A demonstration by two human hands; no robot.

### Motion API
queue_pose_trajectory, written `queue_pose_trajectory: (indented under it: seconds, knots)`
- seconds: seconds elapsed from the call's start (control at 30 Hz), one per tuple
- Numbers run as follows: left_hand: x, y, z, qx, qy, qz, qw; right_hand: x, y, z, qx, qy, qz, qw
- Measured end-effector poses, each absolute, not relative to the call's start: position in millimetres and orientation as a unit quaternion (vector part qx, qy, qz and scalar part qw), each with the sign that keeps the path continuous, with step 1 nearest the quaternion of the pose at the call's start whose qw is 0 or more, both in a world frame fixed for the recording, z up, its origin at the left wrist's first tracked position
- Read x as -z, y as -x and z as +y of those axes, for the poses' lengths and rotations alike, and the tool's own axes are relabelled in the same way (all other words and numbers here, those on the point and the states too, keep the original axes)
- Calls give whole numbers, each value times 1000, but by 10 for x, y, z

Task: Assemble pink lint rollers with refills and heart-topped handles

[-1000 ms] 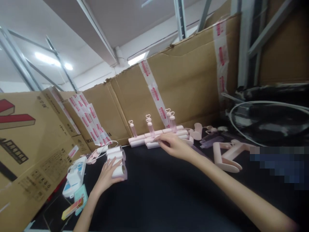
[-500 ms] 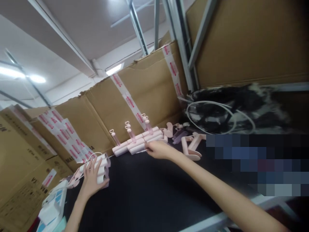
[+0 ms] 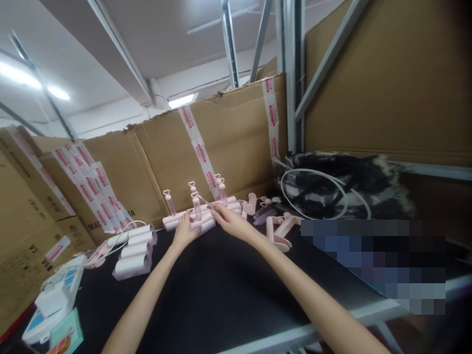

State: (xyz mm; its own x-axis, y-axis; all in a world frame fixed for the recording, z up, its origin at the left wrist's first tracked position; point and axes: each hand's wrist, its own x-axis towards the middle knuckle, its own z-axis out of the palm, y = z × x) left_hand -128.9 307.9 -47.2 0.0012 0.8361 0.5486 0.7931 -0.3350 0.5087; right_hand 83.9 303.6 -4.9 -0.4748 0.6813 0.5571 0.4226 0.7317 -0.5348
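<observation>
Pink cylinders point(image 3: 171, 223) lie in a row along the cardboard at the back of the black surface, with small clear tubes topped by heart-shaped loops point(image 3: 168, 202) standing on them. My left hand point(image 3: 187, 230) touches the front cylinders near the middle tubes, its fingers bent; what it grips, if anything, is too small to tell. My right hand point(image 3: 225, 219) is closed on a thin metal tool point(image 3: 207, 202), whose tip points toward the middle tubes. Left of my hands lies a stack of white rolls point(image 3: 133, 264) in lilac holders.
A white power strip point(image 3: 75, 275) with a plugged-in adapter and a mint box point(image 3: 68, 330) sit at the left. Pink brackets point(image 3: 280, 231), lilac pieces and a coiled white cable point(image 3: 313, 170) are on the right. Tall cardboard point(image 3: 236, 132) stands behind, with a metal rail point(image 3: 287, 339) in front.
My left hand has left the white rolls and moved right to the pink cylinders. My right hand has lifted slightly, its thin tool now angled toward the tubes. The view has shifted.
</observation>
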Motion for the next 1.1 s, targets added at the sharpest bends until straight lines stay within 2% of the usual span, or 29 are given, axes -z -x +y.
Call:
queue_pose_trajectory:
  seconds: [0.3,0.4,0.63,0.8,1.0,1.1]
  knots:
    - [410,958,3093,-489,-700,464,236,15,-749,2881,-212,386,-819,367]
    - [436,917,2960,-526,-666,458,264,13,-765,2925,-218,365,-831,360]
    - [362,1088,2470,-539,-645,476,257,-70,-729,2825,-231,340,-849,331]
    - [283,1159,2257,-435,-710,521,189,-57,-683,2733,-279,279,-867,303]
    - [227,1282,2205,-488,-659,558,129,-106,-701,2690,-303,281,-859,302]
    - [172,1268,2163,-401,-703,582,74,-90,-684,2648,-340,269,-850,299]
